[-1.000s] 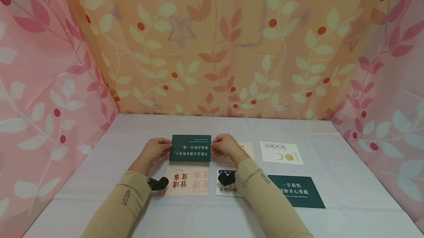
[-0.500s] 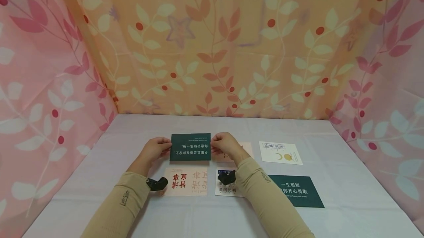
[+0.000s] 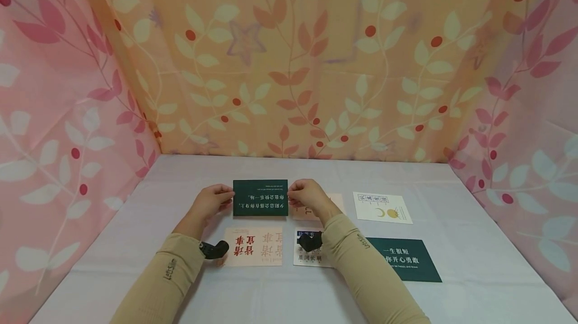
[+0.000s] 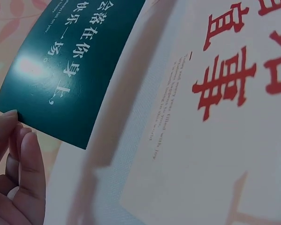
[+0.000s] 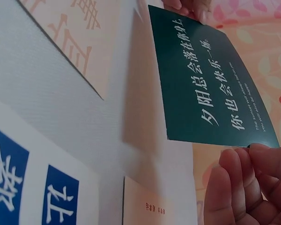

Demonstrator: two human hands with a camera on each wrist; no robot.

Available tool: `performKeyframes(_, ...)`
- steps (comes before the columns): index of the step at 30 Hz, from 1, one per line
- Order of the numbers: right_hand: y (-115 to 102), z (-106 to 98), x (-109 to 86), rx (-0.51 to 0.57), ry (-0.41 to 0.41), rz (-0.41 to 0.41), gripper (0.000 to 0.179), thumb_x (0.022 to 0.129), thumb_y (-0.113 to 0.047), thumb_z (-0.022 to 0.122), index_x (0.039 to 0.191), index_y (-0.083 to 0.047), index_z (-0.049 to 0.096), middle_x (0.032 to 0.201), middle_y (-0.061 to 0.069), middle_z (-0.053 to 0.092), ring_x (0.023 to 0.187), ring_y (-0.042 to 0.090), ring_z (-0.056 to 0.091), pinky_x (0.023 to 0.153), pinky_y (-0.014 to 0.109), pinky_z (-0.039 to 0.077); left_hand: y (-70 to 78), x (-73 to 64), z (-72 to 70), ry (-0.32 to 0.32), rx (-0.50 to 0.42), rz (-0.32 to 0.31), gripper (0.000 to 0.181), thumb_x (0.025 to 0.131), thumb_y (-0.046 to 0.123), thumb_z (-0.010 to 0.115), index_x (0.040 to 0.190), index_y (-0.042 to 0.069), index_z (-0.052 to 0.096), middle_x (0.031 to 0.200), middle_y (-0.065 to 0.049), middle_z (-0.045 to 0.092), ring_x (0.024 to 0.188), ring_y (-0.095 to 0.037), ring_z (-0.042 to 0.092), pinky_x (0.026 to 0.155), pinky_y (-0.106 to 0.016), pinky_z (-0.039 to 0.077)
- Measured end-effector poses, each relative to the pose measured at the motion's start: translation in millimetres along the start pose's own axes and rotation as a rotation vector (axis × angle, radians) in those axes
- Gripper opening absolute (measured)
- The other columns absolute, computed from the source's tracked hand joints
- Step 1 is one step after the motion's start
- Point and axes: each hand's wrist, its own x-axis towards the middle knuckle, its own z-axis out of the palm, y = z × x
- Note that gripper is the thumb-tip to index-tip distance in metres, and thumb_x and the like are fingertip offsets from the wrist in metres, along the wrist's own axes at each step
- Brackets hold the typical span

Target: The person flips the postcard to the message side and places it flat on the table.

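Both hands hold up a dark green card (image 3: 260, 198) with white lettering, which reads upside down in the head view. My left hand (image 3: 210, 203) pinches its left edge between thumb and fingers; the left wrist view shows the fingertips (image 4: 11, 117) at a corner. Opposite, my right hand (image 3: 311, 197) pinches the right edge, thumb and fingers meeting at the card's corner in the right wrist view. The card is raised off the white table, its shadow (image 5: 140, 93) falling on the cloth beneath. A pink card (image 3: 298, 213) lies partly hidden behind the right hand.
Nearer me lie a cream card with red characters (image 3: 254, 247) and a white card with blue blocks (image 3: 311, 259), partly covered by the right wrist camera (image 3: 310, 241). To the right are a white card with a moon (image 3: 383, 207) and another green card (image 3: 413, 260), partly under the right forearm.
The green card has risen slightly and tilted a little, its lower edge now higher in the head view. Both hands keep their pinch and have barely shifted.
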Motion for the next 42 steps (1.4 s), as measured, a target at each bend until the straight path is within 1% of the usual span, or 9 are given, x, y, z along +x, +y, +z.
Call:
performKeyframes(7, 0.7, -0.4, -0.7, 0.001, -0.002, 0.004, 0.008, 0.088, -0.007, 0.058, 0.086, 0.000, 0.061, 0.081, 0.011, 0.060, 0.073, 0.022, 0.063, 0.073, 0.038, 0.054, 2.3, -0.9, 1.9, -0.004, -0.010, -0.014, 0.018, 0.091, 0.017, 0.056, 0.102, 0.003, 0.059, 0.091, -0.008, 0.058, 0.078, -0.017, 0.057, 0.074, -0.030, 0.052)
performKeyframes(11, 0.4, -2.6, -1.8, -0.022, 0.006, -0.006, 0.008, 0.088, -0.007, 0.059, 0.086, 0.000, 0.062, 0.081, 0.011, 0.061, 0.073, 0.021, 0.063, 0.071, 0.036, 0.054, 3.1, -1.3, 1.3, -0.023, -0.033, -0.026, 0.017, 0.091, 0.015, 0.056, 0.102, 0.002, 0.059, 0.088, -0.007, 0.059, 0.075, -0.015, 0.058, 0.072, -0.029, 0.052)
performKeyframes(15, 0.7, -4.9, -2.2, -0.031, 0.010, -0.013, 0.009, 0.087, -0.008, 0.060, 0.084, -0.001, 0.063, 0.080, 0.010, 0.061, 0.074, 0.023, 0.063, 0.072, 0.038, 0.054, 3.4, -1.4, 0.8, -0.046, -0.059, -0.031, 0.016, 0.091, 0.014, 0.055, 0.101, 0.001, 0.058, 0.084, -0.006, 0.059, 0.072, -0.014, 0.059, 0.069, -0.026, 0.052)
performKeyframes(22, 3.0, -6.2, -1.5, 0.031, -0.020, -0.007, 0.009, 0.088, -0.006, 0.059, 0.084, 0.001, 0.062, 0.074, 0.011, 0.063, 0.066, 0.021, 0.064, 0.066, 0.037, 0.055, 4.0, -0.9, 1.6, -0.065, -0.076, -0.026, 0.015, 0.092, 0.013, 0.054, 0.099, 0.000, 0.058, 0.082, -0.007, 0.060, 0.072, -0.014, 0.060, 0.066, -0.024, 0.053)
performKeyframes(28, 3.5, -7.5, -2.6, 0.054, -0.037, 0.004, 0.009, 0.088, -0.006, 0.058, 0.084, 0.001, 0.060, 0.071, 0.011, 0.063, 0.062, 0.018, 0.064, 0.062, 0.035, 0.055, 6.1, -0.9, 1.8, -0.076, -0.107, -0.046, 0.020, 0.094, 0.016, 0.050, 0.100, -0.001, 0.058, 0.083, -0.007, 0.061, 0.072, -0.014, 0.061, 0.067, -0.025, 0.053)
performKeyframes(29, 3.7, -7.7, -2.7, 0.059, -0.039, 0.005, 0.008, 0.088, -0.006, 0.058, 0.085, 0.001, 0.060, 0.071, 0.011, 0.064, 0.062, 0.018, 0.064, 0.062, 0.035, 0.055, 6.2, -1.0, 1.5, -0.086, -0.112, -0.043, 0.022, 0.095, 0.017, 0.049, 0.101, -0.002, 0.058, 0.083, -0.007, 0.061, 0.072, -0.014, 0.062, 0.068, -0.025, 0.053)
performKeyframes(33, 4.7, -8.3, -3.0, 0.080, -0.053, 0.001, 0.008, 0.088, -0.005, 0.058, 0.086, 0.002, 0.060, 0.072, 0.012, 0.065, 0.063, 0.020, 0.065, 0.063, 0.036, 0.055, 5.5, -1.9, 0.9, -0.096, -0.151, -0.046, 0.022, 0.095, 0.017, 0.048, 0.100, -0.003, 0.058, 0.080, -0.005, 0.062, 0.072, -0.013, 0.062, 0.067, -0.026, 0.054)
performKeyframes(35, 5.2, -8.6, -2.9, 0.088, -0.057, 0.001, 0.008, 0.088, -0.005, 0.057, 0.087, 0.002, 0.061, 0.073, 0.012, 0.065, 0.064, 0.021, 0.065, 0.064, 0.037, 0.055, 4.7, -2.0, 0.1, -0.111, -0.163, -0.040, 0.023, 0.095, 0.016, 0.048, 0.101, -0.004, 0.057, 0.080, -0.005, 0.062, 0.072, -0.013, 0.063, 0.067, -0.026, 0.054)
performKeyframes(42, 6.3, -9.6, -2.6, 0.069, -0.066, 0.001, 0.010, 0.090, -0.007, 0.056, 0.091, 0.001, 0.061, 0.079, 0.013, 0.066, 0.070, 0.021, 0.066, 0.067, 0.035, 0.055, 4.2, -1.8, -0.9, -0.109, -0.175, -0.069, 0.021, 0.094, 0.016, 0.051, 0.098, -0.003, 0.059, 0.080, -0.006, 0.065, 0.073, -0.014, 0.064, 0.069, -0.027, 0.054)
